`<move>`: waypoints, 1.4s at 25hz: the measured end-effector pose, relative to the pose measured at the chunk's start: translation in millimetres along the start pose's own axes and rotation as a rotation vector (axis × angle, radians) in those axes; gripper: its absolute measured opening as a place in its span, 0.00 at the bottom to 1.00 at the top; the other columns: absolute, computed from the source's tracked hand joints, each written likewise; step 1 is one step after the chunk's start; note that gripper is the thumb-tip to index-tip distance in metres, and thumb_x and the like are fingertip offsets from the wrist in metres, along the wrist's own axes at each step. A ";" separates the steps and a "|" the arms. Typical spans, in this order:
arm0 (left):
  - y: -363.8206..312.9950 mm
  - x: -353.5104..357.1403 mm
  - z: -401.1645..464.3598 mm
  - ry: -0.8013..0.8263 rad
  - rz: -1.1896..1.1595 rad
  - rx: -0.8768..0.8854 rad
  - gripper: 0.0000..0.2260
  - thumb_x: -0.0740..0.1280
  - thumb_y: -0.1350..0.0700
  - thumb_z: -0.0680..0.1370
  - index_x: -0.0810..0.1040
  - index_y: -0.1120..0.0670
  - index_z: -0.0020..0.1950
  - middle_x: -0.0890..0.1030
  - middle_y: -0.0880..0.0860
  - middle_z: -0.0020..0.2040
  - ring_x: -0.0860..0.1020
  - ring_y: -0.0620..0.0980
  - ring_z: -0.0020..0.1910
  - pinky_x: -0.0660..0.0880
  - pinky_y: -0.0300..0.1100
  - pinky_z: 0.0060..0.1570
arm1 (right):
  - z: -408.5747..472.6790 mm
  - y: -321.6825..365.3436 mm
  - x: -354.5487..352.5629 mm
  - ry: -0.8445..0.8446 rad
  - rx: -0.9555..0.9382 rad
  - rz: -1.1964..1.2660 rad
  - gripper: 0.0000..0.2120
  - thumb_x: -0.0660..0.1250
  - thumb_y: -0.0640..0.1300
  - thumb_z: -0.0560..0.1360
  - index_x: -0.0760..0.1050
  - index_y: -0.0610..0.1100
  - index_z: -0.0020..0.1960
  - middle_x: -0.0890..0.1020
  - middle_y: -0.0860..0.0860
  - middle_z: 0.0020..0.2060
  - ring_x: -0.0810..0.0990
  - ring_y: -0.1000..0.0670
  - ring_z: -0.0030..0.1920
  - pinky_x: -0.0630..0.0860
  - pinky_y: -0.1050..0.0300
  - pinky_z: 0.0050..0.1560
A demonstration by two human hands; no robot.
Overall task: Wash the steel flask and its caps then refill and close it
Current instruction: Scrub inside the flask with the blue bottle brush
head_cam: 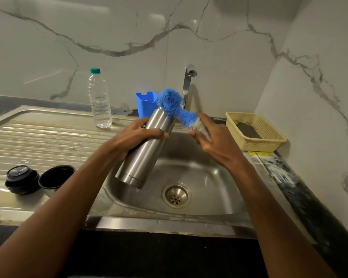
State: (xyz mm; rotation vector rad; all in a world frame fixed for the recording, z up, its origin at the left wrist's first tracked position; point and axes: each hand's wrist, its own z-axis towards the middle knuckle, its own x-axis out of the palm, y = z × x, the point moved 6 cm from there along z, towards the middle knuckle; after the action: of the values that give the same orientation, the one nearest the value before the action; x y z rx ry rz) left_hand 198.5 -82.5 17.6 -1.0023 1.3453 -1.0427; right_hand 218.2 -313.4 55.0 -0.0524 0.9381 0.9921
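Gripping smooth steel flask | bristly blue brush bent at mouth

Two bare forearms come into view, one from about 7 o'clock and one from about 5 o'clock, each slim and long, narrowing toward the wrist. No sleeve shows on either arm as far as the frame's lower edge. The left hand sits just left of centre, near 10 o'clock from the middle; its nails are short. The right hand lies just right of centre, near 2 o'clock from the middle, with tendons faintly raised across its back. The wrists and fingers carry no ring, watch, band or glove.
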 end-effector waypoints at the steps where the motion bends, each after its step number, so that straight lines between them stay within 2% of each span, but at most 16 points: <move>1: -2.1 -1.6 -0.3 -0.007 -0.011 0.017 0.28 0.80 0.47 0.66 0.76 0.49 0.64 0.84 0.57 0.52 0.85 0.55 0.44 0.81 0.45 0.39 | 0.2 -0.9 -1.1 -0.008 0.002 0.009 0.27 0.68 0.50 0.82 0.68 0.42 0.77 0.77 0.56 0.41 0.76 0.66 0.34 0.68 0.76 0.37; 4: -3.0 -11.3 -1.6 -0.038 -0.051 0.021 0.30 0.79 0.47 0.64 0.75 0.43 0.64 0.83 0.56 0.56 0.85 0.57 0.48 0.83 0.49 0.43 | -2.4 -4.9 -1.5 0.014 0.009 0.022 0.28 0.68 0.51 0.81 0.67 0.44 0.78 0.79 0.57 0.38 0.79 0.63 0.34 0.71 0.73 0.37; 7: -0.3 -8.6 -3.3 0.006 -0.112 -0.009 0.27 0.79 0.52 0.69 0.73 0.41 0.64 0.83 0.60 0.56 0.85 0.63 0.48 0.84 0.56 0.47 | -3.7 -8.1 -0.2 0.041 0.017 0.000 0.30 0.67 0.54 0.81 0.65 0.47 0.79 0.85 0.48 0.42 0.83 0.51 0.37 0.80 0.59 0.42; 8: -0.3 -5.5 -3.4 0.024 -0.145 -0.008 0.25 0.77 0.55 0.71 0.72 0.42 0.64 0.83 0.62 0.56 0.86 0.65 0.48 0.84 0.59 0.48 | -3.1 -8.4 -0.4 0.038 0.021 -0.005 0.30 0.67 0.54 0.81 0.65 0.46 0.79 0.84 0.49 0.42 0.83 0.51 0.37 0.79 0.60 0.41; 10: 0.3 3.4 -2.7 0.057 -0.171 -0.013 0.24 0.76 0.57 0.74 0.71 0.43 0.66 0.82 0.64 0.57 0.85 0.67 0.48 0.83 0.63 0.49 | -2.1 -6.5 1.8 0.040 0.021 -0.014 0.30 0.66 0.54 0.82 0.64 0.46 0.80 0.81 0.52 0.40 0.79 0.59 0.34 0.72 0.71 0.38; 11: 1.5 6.7 -1.1 0.072 -0.146 -0.015 0.26 0.77 0.56 0.74 0.70 0.44 0.67 0.82 0.64 0.58 0.86 0.67 0.48 0.83 0.63 0.50 | -1.8 -4.7 3.6 0.045 0.020 -0.025 0.30 0.66 0.53 0.82 0.63 0.46 0.80 0.80 0.53 0.40 0.76 0.61 0.33 0.70 0.73 0.36; 14: 1.8 -3.7 2.3 0.032 -0.041 0.001 0.31 0.79 0.52 0.71 0.69 0.47 0.69 0.82 0.64 0.57 0.86 0.65 0.47 0.83 0.64 0.49 | -2.8 -4.4 6.7 0.068 0.017 -0.046 0.30 0.65 0.54 0.82 0.61 0.48 0.81 0.81 0.54 0.41 0.77 0.61 0.35 0.71 0.70 0.37; 16: -2.8 -21.0 1.8 -0.040 -0.013 0.023 0.29 0.78 0.53 0.72 0.70 0.48 0.70 0.83 0.63 0.56 0.86 0.64 0.46 0.84 0.60 0.47 | -4.5 -8.4 5.7 0.078 0.032 -0.046 0.30 0.65 0.54 0.82 0.61 0.48 0.81 0.81 0.53 0.42 0.77 0.58 0.36 0.72 0.63 0.38; 19: -3.1 -12.0 -1.5 -0.006 0.059 0.011 0.29 0.78 0.52 0.72 0.70 0.50 0.70 0.82 0.60 0.56 0.86 0.60 0.47 0.84 0.51 0.42 | -5.9 -9.7 5.5 0.079 0.049 -0.062 0.30 0.65 0.53 0.82 0.62 0.47 0.81 0.78 0.54 0.42 0.73 0.63 0.35 0.67 0.73 0.36; 21: -2.1 3.2 -1.2 0.027 0.138 0.012 0.31 0.79 0.49 0.70 0.70 0.51 0.69 0.81 0.58 0.56 0.84 0.57 0.49 0.83 0.47 0.42 | -4.9 -8.4 3.6 0.063 0.048 -0.040 0.30 0.65 0.54 0.82 0.62 0.48 0.81 0.80 0.54 0.41 0.76 0.61 0.33 0.69 0.73 0.36; 22: -2.6 5.0 -0.3 0.025 0.132 0.018 0.29 0.79 0.48 0.70 0.71 0.52 0.67 0.81 0.58 0.55 0.84 0.57 0.49 0.82 0.47 0.43 | -4.4 -9.2 2.0 0.054 0.045 -0.022 0.30 0.65 0.54 0.82 0.62 0.49 0.81 0.82 0.53 0.40 0.78 0.57 0.33 0.72 0.70 0.37; 24: -6.5 -3.8 0.6 0.009 0.036 0.017 0.25 0.75 0.44 0.71 0.74 0.51 0.63 0.82 0.62 0.55 0.84 0.57 0.46 0.82 0.47 0.42 | -4.3 -12.3 -1.6 0.042 0.049 -0.001 0.30 0.65 0.56 0.82 0.62 0.50 0.80 0.84 0.50 0.41 0.82 0.49 0.35 0.79 0.54 0.42; 26: -7.6 -13.0 -2.0 0.012 -0.033 -0.010 0.24 0.69 0.41 0.69 0.75 0.50 0.61 0.82 0.64 0.55 0.82 0.57 0.45 0.81 0.47 0.43 | -4.6 -14.4 -2.9 0.045 0.059 0.002 0.30 0.65 0.56 0.82 0.63 0.50 0.80 0.85 0.48 0.42 0.83 0.47 0.38 0.81 0.45 0.45; 28: -5.0 -8.3 -1.8 0.043 -0.025 0.004 0.26 0.71 0.43 0.68 0.74 0.49 0.63 0.81 0.62 0.56 0.83 0.56 0.47 0.81 0.48 0.45 | -4.8 -12.6 -2.5 0.040 0.057 0.007 0.30 0.66 0.56 0.82 0.63 0.50 0.80 0.85 0.48 0.44 0.84 0.47 0.39 0.81 0.43 0.47; 31: -6.1 11.4 -2.2 0.095 0.055 0.067 0.30 0.80 0.47 0.67 0.75 0.46 0.67 0.83 0.56 0.54 0.85 0.53 0.46 0.82 0.43 0.41 | -4.4 -9.2 -2.8 0.034 0.048 0.022 0.29 0.66 0.55 0.82 0.63 0.51 0.79 0.85 0.49 0.43 0.84 0.49 0.39 0.82 0.43 0.46; 35: -4.0 7.2 0.7 0.009 0.069 0.049 0.28 0.81 0.45 0.64 0.79 0.53 0.59 0.85 0.58 0.50 0.85 0.52 0.42 0.81 0.42 0.38 | -3.9 -12.3 -7.2 0.022 0.047 0.018 0.29 0.66 0.55 0.81 0.64 0.51 0.79 0.85 0.49 0.44 0.84 0.49 0.40 0.82 0.44 0.46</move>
State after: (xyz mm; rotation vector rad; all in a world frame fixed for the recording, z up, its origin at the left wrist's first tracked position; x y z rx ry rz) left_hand 198.9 -90.5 19.7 -0.9101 1.3458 -1.0244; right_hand 223.2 -327.2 53.2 -0.0156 0.9832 0.9869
